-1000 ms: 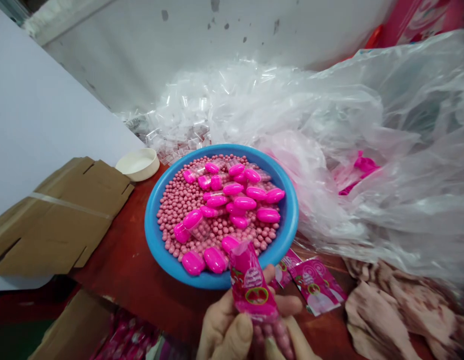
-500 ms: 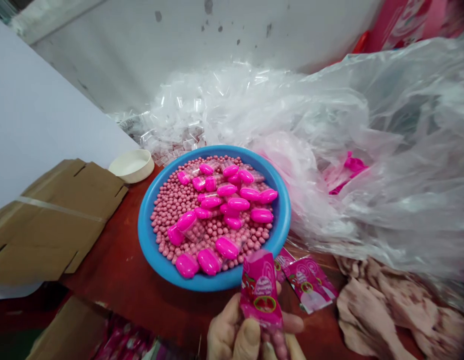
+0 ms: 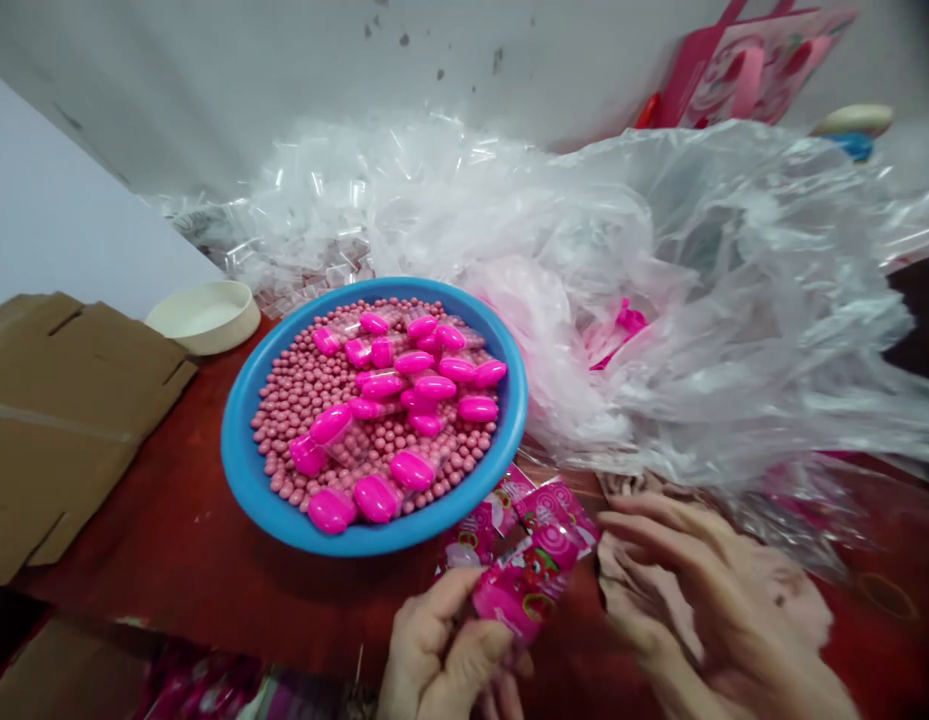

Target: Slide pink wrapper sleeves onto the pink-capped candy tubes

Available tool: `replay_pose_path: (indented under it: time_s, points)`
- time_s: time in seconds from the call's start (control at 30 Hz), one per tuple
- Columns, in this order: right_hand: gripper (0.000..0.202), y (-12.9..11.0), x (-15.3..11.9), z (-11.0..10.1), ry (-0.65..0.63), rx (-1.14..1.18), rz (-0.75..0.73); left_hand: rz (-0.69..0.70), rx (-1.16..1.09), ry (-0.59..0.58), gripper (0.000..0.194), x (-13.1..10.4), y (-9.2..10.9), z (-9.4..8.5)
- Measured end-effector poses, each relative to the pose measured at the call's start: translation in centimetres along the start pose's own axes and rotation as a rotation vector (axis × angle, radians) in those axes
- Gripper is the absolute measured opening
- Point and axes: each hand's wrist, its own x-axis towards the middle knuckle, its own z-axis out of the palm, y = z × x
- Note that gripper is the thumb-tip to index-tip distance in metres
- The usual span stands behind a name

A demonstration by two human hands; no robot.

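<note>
My left hand is closed around a shiny pink printed wrapper, which tilts up to the right. Fingers hide its lower end, so I cannot tell what is inside. Farther right, my right hand has its fingers stretched out, holding nothing, over a crumpled beige cloth. More pink printed wrappers lie on the red table between the hands and a blue basin. Pink balls fill the basin. On them lie several clear capsules with bright pink caps.
Clear plastic bags heap up behind and right of the basin, with small clear pieces at the back left. A white shallow dish and folded cardboard stand left. A pink bag is against the wall.
My right hand has come away from the wrapper to the right, its fingers now spread. The left hand keeps the wrapper. The view has swung right, so the basin appears farther left.
</note>
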Motion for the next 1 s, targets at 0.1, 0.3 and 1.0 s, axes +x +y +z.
replay_pose_path:
  time_s: [0.1, 0.3, 1.0]
  points:
    - [0.007, 0.1, 0.4, 0.4, -0.185, 0.112, 0.054, -0.013, 0.055, -0.019, 0.044, -0.5, -0.3, 0.0]
    - [0.025, -0.7, 0.4, 1.9, -0.277, 0.626, 0.466, -0.081, 0.002, -0.142, 0.042, -0.1, -0.6, -0.2]
    - [0.048, 1.1, -0.2, 3.9, 0.072, 0.67, 0.395, -0.118, -0.128, 0.092, 0.047, 2.9, -1.0, 1.8]
